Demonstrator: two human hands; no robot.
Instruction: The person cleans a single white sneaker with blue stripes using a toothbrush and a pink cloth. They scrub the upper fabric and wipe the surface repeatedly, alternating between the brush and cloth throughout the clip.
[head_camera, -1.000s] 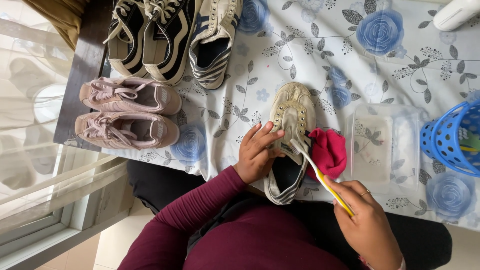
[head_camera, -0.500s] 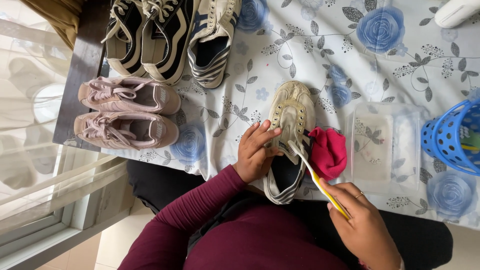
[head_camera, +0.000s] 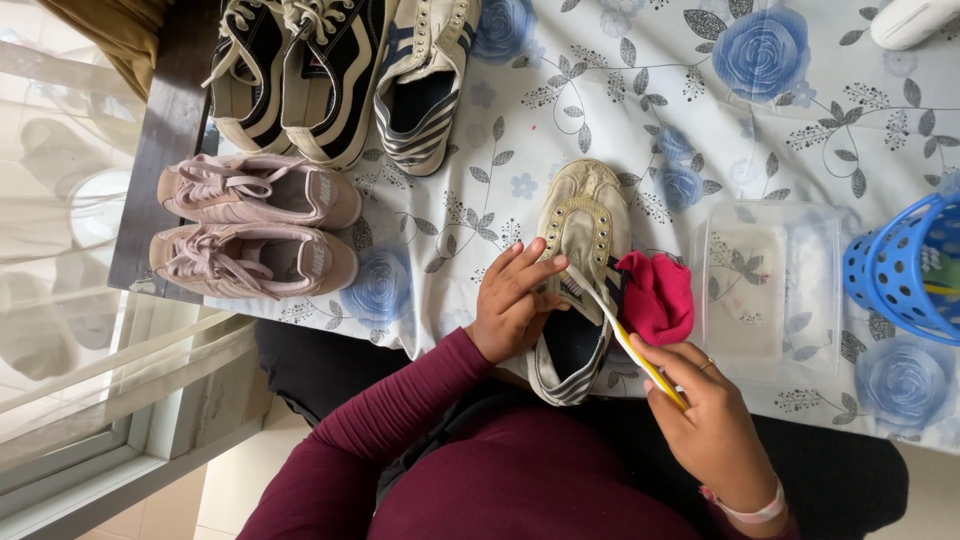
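**Shoe held steady under the brush**

Your left hand (head_camera: 515, 310) presses on the cream shoe (head_camera: 578, 270) at the table edge, so it cannot slide. Your right hand (head_camera: 715, 420) is closed around the toothbrush (head_camera: 625, 340), bristles on the shoe's tongue. The red cloth (head_camera: 657, 295) lies just right of the shoe, ready.

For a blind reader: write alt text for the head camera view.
A person's left hand steadies a cream sneaker on a flowered tablecloth while the right hand scrubs it with a yellow toothbrush. Beside it lie a red cloth, a clear tub, a blue basket and more shoes.
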